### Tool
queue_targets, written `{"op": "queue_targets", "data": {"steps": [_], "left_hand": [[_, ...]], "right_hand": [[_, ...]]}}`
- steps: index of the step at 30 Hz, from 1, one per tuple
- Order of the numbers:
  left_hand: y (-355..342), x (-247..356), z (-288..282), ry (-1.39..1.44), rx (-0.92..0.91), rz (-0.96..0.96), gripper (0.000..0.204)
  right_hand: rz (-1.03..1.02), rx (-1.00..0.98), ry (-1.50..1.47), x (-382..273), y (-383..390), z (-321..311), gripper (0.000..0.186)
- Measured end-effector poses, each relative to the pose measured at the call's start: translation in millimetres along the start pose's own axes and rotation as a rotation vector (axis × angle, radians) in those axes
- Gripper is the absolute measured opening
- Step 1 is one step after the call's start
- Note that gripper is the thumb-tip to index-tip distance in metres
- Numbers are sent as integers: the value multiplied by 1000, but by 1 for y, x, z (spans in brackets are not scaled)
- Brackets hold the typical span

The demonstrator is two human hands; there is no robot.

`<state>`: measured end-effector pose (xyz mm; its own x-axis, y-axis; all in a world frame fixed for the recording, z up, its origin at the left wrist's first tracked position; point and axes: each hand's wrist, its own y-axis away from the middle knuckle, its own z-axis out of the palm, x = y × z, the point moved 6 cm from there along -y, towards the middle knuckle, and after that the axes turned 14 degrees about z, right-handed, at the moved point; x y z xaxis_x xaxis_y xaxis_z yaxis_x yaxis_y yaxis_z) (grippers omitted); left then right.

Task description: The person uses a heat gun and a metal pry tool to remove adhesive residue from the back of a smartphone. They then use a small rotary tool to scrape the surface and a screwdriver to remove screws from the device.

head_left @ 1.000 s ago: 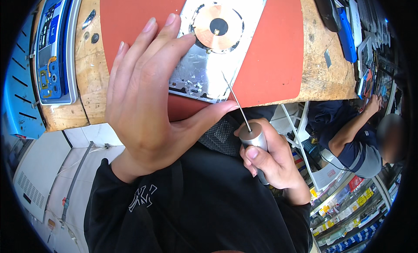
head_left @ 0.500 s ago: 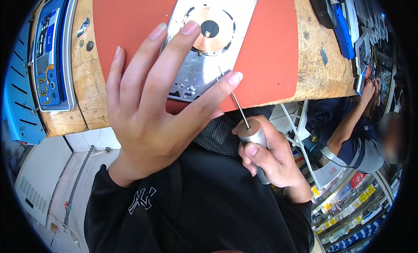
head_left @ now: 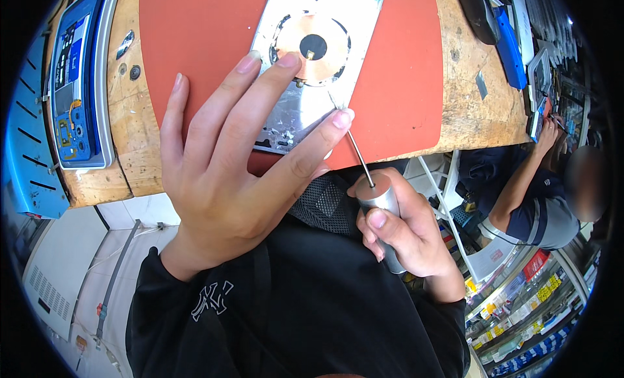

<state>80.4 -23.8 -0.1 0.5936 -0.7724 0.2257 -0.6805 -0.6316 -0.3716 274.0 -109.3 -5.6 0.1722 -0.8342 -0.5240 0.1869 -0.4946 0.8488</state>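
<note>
On the red mat lies a silver phone back plate [head_left: 309,108] with a round copper coil [head_left: 328,58] and a dark disc in its middle. Spread across its lower left part is my left hand [head_left: 224,163], fingers apart, with one fingertip on the coil's edge. Its index fingertip is against or just over the thin metal shaft of a tool. My right hand [head_left: 413,232] is closed round that tool's thick silver cylindrical handle [head_left: 378,199]. The shaft slants up and left onto the plate below the coil. My left thumb is mostly hidden under the hand.
The red mat [head_left: 195,27] covers part of a worn wooden bench [head_left: 471,121]. On the left stands a tray [head_left: 107,79] with a blue phone-like assembly [head_left: 71,111]. Dark and blue tools [head_left: 510,46] lie at right. A co-worker's arm [head_left: 520,183] reaches the bench there.
My left hand's fingertips have come slightly down toward me. The tool's tip has shifted a little on the plate. My right hand keeps its hold on the handle.
</note>
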Motion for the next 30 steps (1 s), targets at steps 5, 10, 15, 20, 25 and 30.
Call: {"op": "queue_targets", "data": {"steps": [5, 10, 15, 20, 25, 30], "left_hand": [[-1, 1, 0, -2, 11, 0, 32], [-1, 0, 0, -10, 3, -8, 34], [-1, 0, 3, -27, 28, -8, 35], [-3, 1, 1, -7, 5, -25, 38], [-7, 3, 1, -10, 1, -31, 48], [-8, 7, 5, -19, 9, -43, 59]], "right_hand": [[-7, -12, -51, -2, -1, 3, 29], [-12, -28, -127, -1, -3, 7, 37], [26, -27, -191, 3, -5, 10, 49], [11, -54, -307, 5, -4, 17, 41], [-26, -68, -393, 4, -6, 23, 38], [-13, -58, -421, 5, -6, 23, 39]]}}
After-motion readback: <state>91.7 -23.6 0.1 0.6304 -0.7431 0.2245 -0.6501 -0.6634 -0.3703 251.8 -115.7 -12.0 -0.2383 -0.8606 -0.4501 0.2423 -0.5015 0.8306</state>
